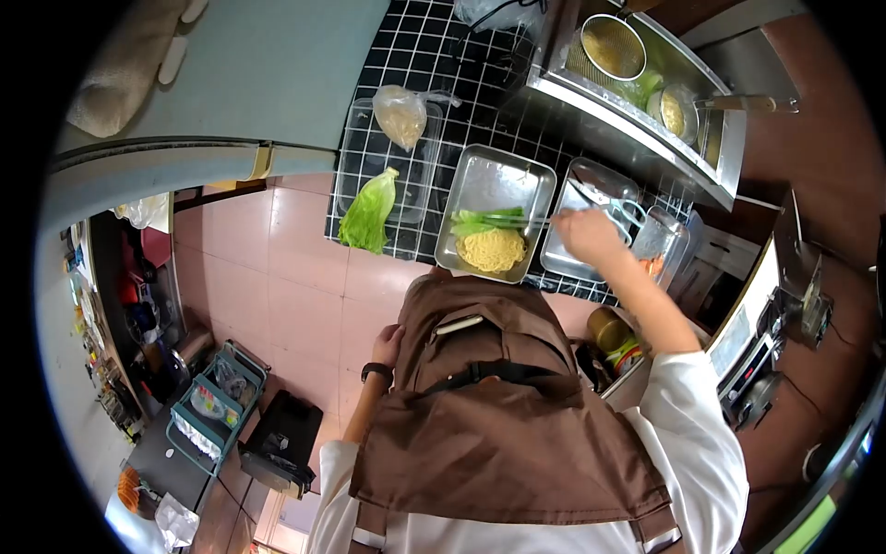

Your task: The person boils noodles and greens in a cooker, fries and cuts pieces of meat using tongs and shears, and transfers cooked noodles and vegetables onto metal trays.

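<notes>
My right hand (586, 236) is closed around thin metal chopsticks (531, 222), held out over a steel tray (496, 175). Their tips reach the sliced green vegetable (482, 222), which lies against a round nest of yellow noodles (492, 250) in that tray. Beside my right hand, light-blue-handled scissors (631, 214) rest on a second steel tray (565, 254). My left hand (389, 344) hangs low beside my brown apron, its fingers curled in and partly hidden, with nothing visible in it.
To the left, a lettuce leaf (371, 212) and a tied plastic bag (401, 116) lie on a clear container lid (423, 175). A clear box (661, 242) with orange pieces stands at right. Behind it, a steel cooker (637, 129) holds wire strainers (613, 48). A black bin (282, 441) is on the floor.
</notes>
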Demonstrator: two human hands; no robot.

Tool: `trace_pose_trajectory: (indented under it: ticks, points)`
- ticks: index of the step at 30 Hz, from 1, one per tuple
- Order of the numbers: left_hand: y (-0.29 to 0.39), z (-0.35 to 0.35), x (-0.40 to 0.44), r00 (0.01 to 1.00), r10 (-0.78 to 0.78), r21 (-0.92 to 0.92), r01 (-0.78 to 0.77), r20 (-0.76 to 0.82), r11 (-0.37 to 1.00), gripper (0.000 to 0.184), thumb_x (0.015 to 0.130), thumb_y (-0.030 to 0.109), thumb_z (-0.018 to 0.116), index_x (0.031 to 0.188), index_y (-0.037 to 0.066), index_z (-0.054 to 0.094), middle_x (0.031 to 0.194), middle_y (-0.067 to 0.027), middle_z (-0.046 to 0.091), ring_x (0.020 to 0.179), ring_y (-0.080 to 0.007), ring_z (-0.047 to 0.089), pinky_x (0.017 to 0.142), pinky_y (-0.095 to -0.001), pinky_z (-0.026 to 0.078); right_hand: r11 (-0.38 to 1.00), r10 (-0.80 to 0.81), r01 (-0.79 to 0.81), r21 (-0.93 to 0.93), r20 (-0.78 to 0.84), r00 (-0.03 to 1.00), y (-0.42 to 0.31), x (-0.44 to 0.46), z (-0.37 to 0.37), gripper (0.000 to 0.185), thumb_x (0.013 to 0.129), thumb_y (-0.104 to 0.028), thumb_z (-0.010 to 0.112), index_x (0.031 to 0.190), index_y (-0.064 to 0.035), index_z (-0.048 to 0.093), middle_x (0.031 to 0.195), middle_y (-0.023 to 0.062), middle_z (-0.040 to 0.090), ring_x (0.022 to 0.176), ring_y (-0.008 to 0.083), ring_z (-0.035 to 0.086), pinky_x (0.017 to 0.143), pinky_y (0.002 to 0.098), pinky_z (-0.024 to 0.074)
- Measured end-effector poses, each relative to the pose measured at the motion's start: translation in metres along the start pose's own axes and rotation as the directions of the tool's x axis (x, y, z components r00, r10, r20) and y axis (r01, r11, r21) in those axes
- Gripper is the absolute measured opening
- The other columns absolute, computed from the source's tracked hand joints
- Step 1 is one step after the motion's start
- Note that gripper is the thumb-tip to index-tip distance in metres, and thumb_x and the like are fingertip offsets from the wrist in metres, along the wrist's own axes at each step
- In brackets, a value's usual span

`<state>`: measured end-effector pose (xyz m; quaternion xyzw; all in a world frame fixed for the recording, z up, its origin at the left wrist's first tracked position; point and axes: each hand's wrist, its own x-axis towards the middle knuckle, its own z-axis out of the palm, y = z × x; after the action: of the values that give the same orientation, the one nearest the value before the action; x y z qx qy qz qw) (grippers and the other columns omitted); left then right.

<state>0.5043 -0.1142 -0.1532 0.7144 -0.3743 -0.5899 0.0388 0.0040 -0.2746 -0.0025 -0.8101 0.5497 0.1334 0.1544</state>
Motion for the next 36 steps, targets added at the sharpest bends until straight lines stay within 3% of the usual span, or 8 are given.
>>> trace_pose_trajectory:
  ticks: [4,10,14,16,20,23,30,36]
  points:
    - [0.011,-0.006,0.012,0.998,0.023,-0.055,-0.02,0.057,0.998,0.043,0.093,0.029,0.067,0.119,-0.005,0.064,0.105,-0.0161,0.072,0.097,-0.0228,0.068,0.087,-0.0329,0.052,0.984,0.154,-0.154,0.092,0.01,0.988,-0.003,-0.03,-0.013,0.018,0.087,-0.017,0.055,0.094,-0.0077,0.069,0.092,0.0106,0.069,0.076,0.0295,0.07,0.068,0.042,0.0562]
    - [0.03,-0.01,0.024,0.991,0.131,0.019,-0.132,0.028,0.991,0.042,0.095,0.029,0.063,0.12,-0.005,0.064,0.108,-0.0179,0.071,0.101,-0.0243,0.067,0.089,-0.0339,0.052,0.735,0.629,-0.589,0.336,-0.016,0.777,0.052,-0.105,-0.219,0.025,0.087,-0.016,0.066,0.108,-0.0039,0.072,0.106,0.0158,0.071,0.092,0.0336,0.069,0.084,0.0412,0.0545]
    - [0.035,-0.006,0.024,0.991,0.122,0.095,-0.128,0.058,0.987,0.043,0.095,0.03,0.062,0.121,-0.004,0.064,0.112,-0.02,0.07,0.104,-0.0263,0.067,0.09,-0.0354,0.052,0.685,0.682,-0.716,-0.133,-0.229,0.695,0.116,-0.084,-0.283,0.023,0.085,-0.019,0.067,0.101,-0.0052,0.075,0.095,0.0188,0.072,0.087,0.0361,0.07,0.08,0.0438,0.0564]
    - [0.035,-0.003,0.019,0.992,0.117,0.122,-0.123,0.056,0.985,0.043,0.095,0.03,0.062,0.121,-0.004,0.064,0.112,-0.0199,0.07,0.104,-0.0264,0.067,0.091,-0.0353,0.052,0.673,0.705,-0.724,-0.153,-0.165,0.69,0.192,-0.048,-0.274,0.024,0.086,-0.021,0.065,0.102,-0.0049,0.075,0.095,0.0194,0.072,0.086,0.035,0.071,0.079,0.0442,0.0566]
    - [0.032,-0.001,0.014,0.996,0.094,0.105,-0.093,-0.004,0.99,0.043,0.094,0.029,0.065,0.121,-0.005,0.064,0.111,-0.0191,0.07,0.104,-0.0247,0.067,0.092,-0.0342,0.051,0.542,0.823,-0.821,-0.177,0.31,0.476,0.216,0.033,-0.291,0.028,0.086,-0.015,0.058,0.108,-0.0041,0.073,0.105,0.0135,0.073,0.092,0.0324,0.072,0.081,0.0422,0.0569]
    - [0.032,0.002,0.005,0.999,0.033,-0.006,-0.033,-0.04,0.999,0.041,0.094,0.027,0.067,0.12,-0.005,0.064,0.111,-0.0171,0.07,0.104,-0.0233,0.066,0.093,-0.0341,0.05,0.603,0.783,-0.779,-0.172,0.313,0.538,0.236,0.06,-0.254,0.034,0.082,-0.01,0.056,0.113,-0.004,0.072,0.11,0.0129,0.073,0.1,0.0341,0.07,0.084,0.0435,0.0562]
    - [0.01,0.0,0.017,1.0,0.011,0.014,-0.011,0.01,1.0,0.043,0.093,0.027,0.066,0.12,-0.006,0.064,0.109,-0.018,0.071,0.1,-0.0233,0.067,0.089,-0.0338,0.052,0.747,0.658,-0.663,-0.039,-0.097,0.747,0.236,-0.026,-0.255,0.024,0.083,-0.016,0.06,0.097,-0.0043,0.074,0.096,0.0201,0.072,0.095,0.0384,0.068,0.084,0.0464,0.0554]
    - [0.027,-0.017,0.043,0.986,0.156,0.18,-0.164,0.056,0.97,0.044,0.093,0.032,0.066,0.118,-0.004,0.065,0.106,-0.0186,0.072,0.097,-0.0242,0.068,0.086,-0.0335,0.052,0.729,0.647,-0.674,0.119,-0.441,0.622,0.141,-0.123,-0.297,0.019,0.088,-0.018,0.061,0.099,-0.0058,0.071,0.085,0.018,0.069,0.084,0.0386,0.065,0.076,0.045,0.0517]
